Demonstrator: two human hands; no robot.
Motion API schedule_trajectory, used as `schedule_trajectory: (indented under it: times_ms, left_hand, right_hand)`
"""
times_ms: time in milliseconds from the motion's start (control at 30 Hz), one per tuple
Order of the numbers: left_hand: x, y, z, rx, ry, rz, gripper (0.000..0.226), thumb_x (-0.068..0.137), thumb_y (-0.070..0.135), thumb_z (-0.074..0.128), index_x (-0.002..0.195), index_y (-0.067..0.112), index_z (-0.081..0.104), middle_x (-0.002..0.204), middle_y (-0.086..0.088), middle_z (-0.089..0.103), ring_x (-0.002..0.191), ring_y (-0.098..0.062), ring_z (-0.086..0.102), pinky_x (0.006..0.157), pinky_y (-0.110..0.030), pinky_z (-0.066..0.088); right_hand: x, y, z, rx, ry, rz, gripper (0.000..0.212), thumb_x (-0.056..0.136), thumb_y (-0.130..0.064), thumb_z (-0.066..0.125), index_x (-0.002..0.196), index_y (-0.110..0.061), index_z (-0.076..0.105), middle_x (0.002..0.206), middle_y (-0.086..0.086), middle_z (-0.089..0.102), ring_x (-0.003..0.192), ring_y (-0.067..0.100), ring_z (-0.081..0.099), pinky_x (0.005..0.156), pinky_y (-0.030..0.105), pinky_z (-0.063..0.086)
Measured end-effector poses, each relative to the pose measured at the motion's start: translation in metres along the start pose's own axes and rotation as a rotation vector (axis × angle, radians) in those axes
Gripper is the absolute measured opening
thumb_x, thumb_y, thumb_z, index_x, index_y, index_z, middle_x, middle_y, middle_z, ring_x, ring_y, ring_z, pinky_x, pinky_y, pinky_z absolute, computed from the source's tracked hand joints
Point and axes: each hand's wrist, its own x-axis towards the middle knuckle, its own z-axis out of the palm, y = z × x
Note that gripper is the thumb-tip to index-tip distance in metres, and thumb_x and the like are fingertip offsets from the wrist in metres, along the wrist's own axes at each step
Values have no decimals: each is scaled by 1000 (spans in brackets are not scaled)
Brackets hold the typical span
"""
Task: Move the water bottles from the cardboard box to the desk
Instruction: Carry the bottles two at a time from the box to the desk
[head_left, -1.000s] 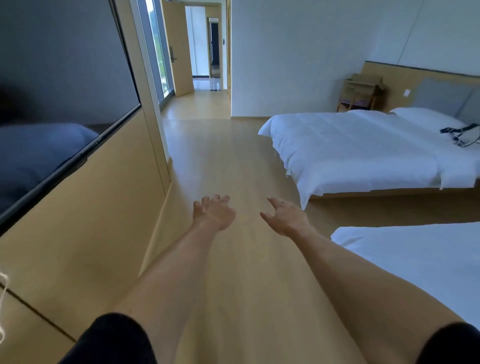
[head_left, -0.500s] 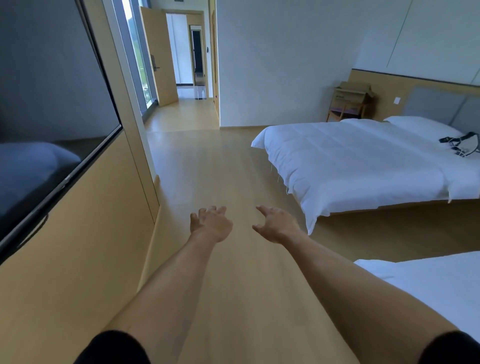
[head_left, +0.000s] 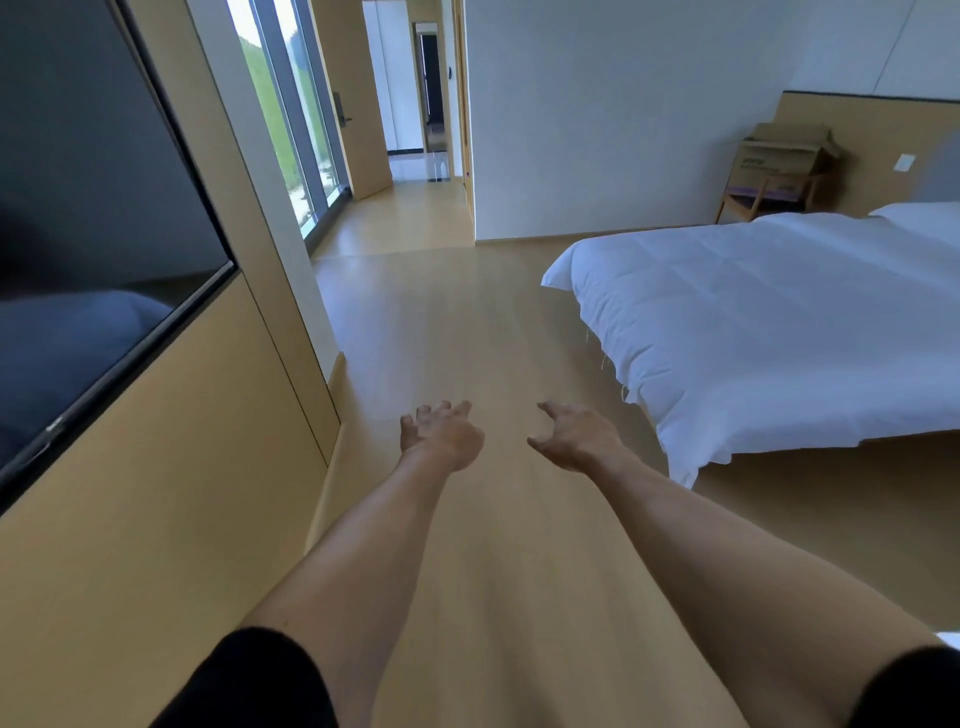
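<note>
Head view, items listed by size. Wooden floor (head_left: 467, 322): pale boards running ahead to a doorway (head_left: 415, 93) at the far end; I stand on it with both arms stretched forward. Wall panel (head_left: 156, 493) on my left, same pale wood, carrying a dark television screen (head_left: 78, 208); beyond it, a tall window (head_left: 291, 119). Bed (head_left: 779, 322) on my right, white duvet, its near corner hanging close to the floor.

Cardboard box (head_left: 784, 153): flaps open, sitting on a wooden chair (head_left: 763, 195) at the far wall beside the headboard, well apart from me. Water bottles: none visible; I judge they are inside that box, but its contents are hidden from here. Tabletop: not in view.

Left hand (head_left: 441, 434): my grip here is loose, fingers relaxed and slightly curled, nothing in it. Right hand (head_left: 574, 436): palm turned inward, fingers spread and lax, likewise holding nothing. The two hang near each other above bare floor, touching nothing.

Step in hand, by my reckoning: the walk toward the box, with no bottle lifted at this moment. Next move calls for rounding the foot of the bed to reach the chair, then lowering one or both hands into the open top and closing round a bottle.
</note>
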Motion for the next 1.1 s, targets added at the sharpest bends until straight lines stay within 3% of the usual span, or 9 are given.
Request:
schedule_trajectory:
  times_ms: [500, 800, 1100]
  left_hand:
    - [246, 73, -54, -57, 31, -56, 51, 102, 34, 37, 152, 25, 37, 156, -3, 39, 142, -30, 34, 116, -46, 23]
    - [426, 73, -67, -66, 11, -9, 50, 103, 33, 36, 152, 25, 37, 157, -3, 38, 143, -30, 33, 117, -45, 24]
    - [634, 58, -134, -31, 22, 60, 51, 103, 36, 37, 153, 26, 38, 157, -3, 39, 144, -30, 34, 118, -48, 25]
  right_hand:
    - [256, 67, -59, 13, -44, -7, 67, 97, -53, 52, 156, -29, 32, 156, 3, 42, 143, 23, 40, 115, 40, 35]
    - [434, 70, -78, -22, -19, 45, 67, 96, -53, 52, 156, -29, 32, 157, 2, 40, 143, 23, 40, 114, 40, 33]
    - [628, 54, -121, 21, 13, 120, 69, 92, -54, 54, 154, -32, 33, 158, -2, 39, 142, 23, 40, 110, 40, 37]
